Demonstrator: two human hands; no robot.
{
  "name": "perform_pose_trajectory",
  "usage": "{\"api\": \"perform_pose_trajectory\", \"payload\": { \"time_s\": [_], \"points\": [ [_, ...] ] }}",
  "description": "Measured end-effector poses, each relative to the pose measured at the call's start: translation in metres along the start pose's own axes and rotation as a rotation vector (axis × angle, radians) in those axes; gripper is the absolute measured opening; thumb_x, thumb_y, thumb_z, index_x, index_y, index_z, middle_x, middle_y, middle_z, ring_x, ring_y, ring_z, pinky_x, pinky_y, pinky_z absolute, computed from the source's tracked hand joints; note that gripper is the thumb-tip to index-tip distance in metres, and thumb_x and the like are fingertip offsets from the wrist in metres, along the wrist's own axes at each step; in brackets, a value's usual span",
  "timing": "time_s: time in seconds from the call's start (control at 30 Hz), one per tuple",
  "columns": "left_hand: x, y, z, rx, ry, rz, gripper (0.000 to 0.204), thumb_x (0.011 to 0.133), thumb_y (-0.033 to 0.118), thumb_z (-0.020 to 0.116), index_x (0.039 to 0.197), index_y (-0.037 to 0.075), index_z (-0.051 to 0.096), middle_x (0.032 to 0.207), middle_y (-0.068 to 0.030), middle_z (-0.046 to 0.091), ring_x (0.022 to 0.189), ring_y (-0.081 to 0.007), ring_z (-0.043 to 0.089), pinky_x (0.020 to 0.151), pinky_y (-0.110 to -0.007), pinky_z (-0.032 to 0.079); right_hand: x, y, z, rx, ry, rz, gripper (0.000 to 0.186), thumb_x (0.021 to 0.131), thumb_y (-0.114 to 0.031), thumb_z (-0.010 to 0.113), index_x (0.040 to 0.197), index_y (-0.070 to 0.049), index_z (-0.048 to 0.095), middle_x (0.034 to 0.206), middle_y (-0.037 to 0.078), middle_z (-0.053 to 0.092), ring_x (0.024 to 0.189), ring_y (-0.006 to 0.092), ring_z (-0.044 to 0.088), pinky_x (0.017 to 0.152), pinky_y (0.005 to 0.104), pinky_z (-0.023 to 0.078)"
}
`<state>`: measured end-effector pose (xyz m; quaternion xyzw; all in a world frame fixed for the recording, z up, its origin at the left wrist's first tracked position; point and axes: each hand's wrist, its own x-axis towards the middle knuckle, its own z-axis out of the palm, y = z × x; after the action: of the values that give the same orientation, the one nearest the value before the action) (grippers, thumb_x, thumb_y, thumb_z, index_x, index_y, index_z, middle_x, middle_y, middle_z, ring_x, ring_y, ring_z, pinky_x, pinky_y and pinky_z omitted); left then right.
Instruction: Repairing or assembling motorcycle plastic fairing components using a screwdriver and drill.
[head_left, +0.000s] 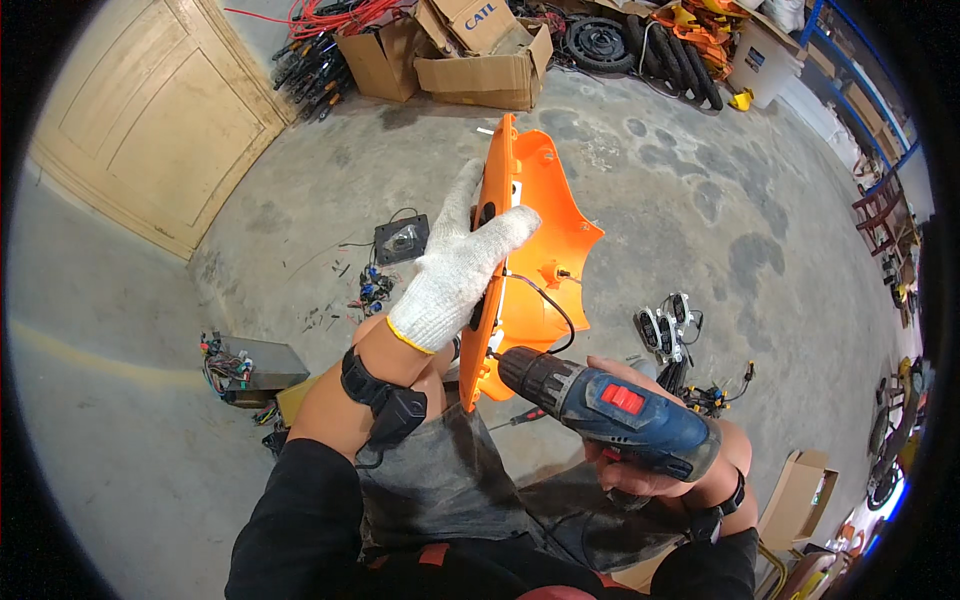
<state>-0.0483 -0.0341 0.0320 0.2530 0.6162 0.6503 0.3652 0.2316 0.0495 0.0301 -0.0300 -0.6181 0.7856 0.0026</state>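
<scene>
An orange plastic fairing slants between the hands at centre, its left side gripped by the white-gloved left hand, thumb over the edge. The bare right hand holds a blue cordless drill, its tip at the fairing's near end. Far off on the concrete floor stand cardboard boxes, a black wheel to their right

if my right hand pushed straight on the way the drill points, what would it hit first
Probably the orange panel, near its lower end in this view: the drill in the right hand points at its edge. Whether it is touching is hard to tell.
</scene>
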Motion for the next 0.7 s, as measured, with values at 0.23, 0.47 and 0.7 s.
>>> {"api": "perform_pose_trajectory", "payload": {
  "time_s": [0.23,0.47,0.7],
  "points": [
    [0.001,-0.006,0.003,-0.014,0.068,0.038,0.083,0.091,0.024,0.071,0.158,0.002,0.028,0.127,-0.0162,0.061,0.111,-0.0202,0.064,0.093,-0.032,0.055,-0.001,0.003,0.000,0.002,0.003,-0.004,0.098,0.083,0.001,0.076,0.163,-0.004,0.020,0.107,0.007,0.067,0.088,0.0124,0.064,0.081,0.0278,0.054],
    [0.005,-0.011,0.003,-0.057,0.045,0.084,0.080,0.090,0.022,0.073,0.156,0.001,0.033,0.127,-0.0156,0.060,0.108,-0.0192,0.064,0.091,-0.032,0.055,-0.005,0.003,0.013,0.195,0.177,0.138,0.101,0.082,-0.011,0.078,0.164,-0.008,0.019,0.095,0.013,0.067,0.071,0.0194,0.067,0.067,0.0324,0.055],
    [-0.002,0.000,0.004,-0.144,0.104,0.100,0.088,0.089,0.020,0.076,0.158,-0.001,0.026,0.127,-0.0152,0.060,0.101,-0.0189,0.066,0.083,-0.032,0.059,-0.003,-0.004,0.010,0.347,0.119,0.156,0.085,0.089,-0.004,0.070,0.161,-0.006,0.025,0.105,0.011,0.062,0.077,0.0178,0.065,0.072,0.0326,0.056]
  ]
}}
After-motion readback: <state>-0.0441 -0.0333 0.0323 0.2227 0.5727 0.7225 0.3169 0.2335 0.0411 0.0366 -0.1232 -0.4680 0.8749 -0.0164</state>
